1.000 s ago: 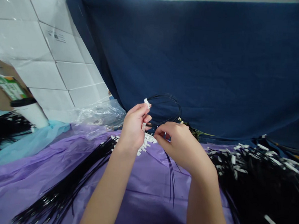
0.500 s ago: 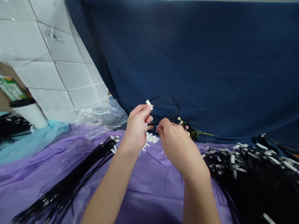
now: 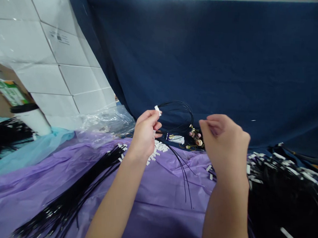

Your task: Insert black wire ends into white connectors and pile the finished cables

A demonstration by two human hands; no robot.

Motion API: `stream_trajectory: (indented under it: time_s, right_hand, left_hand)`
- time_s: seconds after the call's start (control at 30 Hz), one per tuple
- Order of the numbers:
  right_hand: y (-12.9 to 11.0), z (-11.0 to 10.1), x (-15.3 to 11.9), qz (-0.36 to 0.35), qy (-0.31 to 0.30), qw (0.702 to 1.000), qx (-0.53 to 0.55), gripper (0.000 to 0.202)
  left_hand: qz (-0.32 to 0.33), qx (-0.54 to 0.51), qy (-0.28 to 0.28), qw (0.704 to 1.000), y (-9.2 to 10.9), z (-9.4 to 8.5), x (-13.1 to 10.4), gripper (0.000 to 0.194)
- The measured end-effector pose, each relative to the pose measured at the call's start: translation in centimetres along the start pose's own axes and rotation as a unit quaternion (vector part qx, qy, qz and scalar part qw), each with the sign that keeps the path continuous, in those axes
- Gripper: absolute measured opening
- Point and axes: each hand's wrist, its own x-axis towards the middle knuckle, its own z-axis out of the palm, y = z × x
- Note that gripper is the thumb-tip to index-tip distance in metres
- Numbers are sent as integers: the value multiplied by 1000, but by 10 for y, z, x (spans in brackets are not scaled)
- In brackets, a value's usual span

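My left hand (image 3: 146, 132) is closed, pinching a looped bundle of thin black wires (image 3: 190, 111) by a white tag (image 3: 157, 110) at its end. The loop arcs to the right of the fingers, and several loose wire ends hang down over the purple sheet. My right hand (image 3: 223, 140) is raised to the right of the loop, fingers loosely curled and thumb a little apart, with nothing visible between them. Beyond it, a small white scrap (image 3: 253, 120) shows against the blue cloth. Under my left hand lies a pile of small white pieces (image 3: 159, 149).
A purple sheet (image 3: 168, 190) covers the work surface. Black wires with white tags lie in a bundle (image 3: 83, 179) at left and a heap (image 3: 283, 196) at right. Artificial flowers (image 3: 197, 138) sit behind. A lidded cup (image 3: 32, 121), white boxes (image 3: 24, 41) and blue cloth (image 3: 205, 57) stand around.
My right hand has left the wires beside my left hand and moved up and right, its fingers loosening. A white scrap now shows at the right. My left hand keeps its hold.
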Motion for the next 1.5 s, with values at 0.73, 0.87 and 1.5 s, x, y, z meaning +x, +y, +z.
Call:
stream_trajectory:
  time_s: [0.73,0.87,1.5]
  right_hand:
    - [3,3,2,27,-170,931,321,11]
    - [-3,2,-1,-13,-174,959,225,10]
    - [-6,-1,-4,-45,-147,970,191,10]
  left_hand:
    - [0,15,-80,997,-2,2,-2,11]
    - [8,27,-95,995,-1,0,-2,7]
    - [19,33,-123,992,4,-1,-4,7]
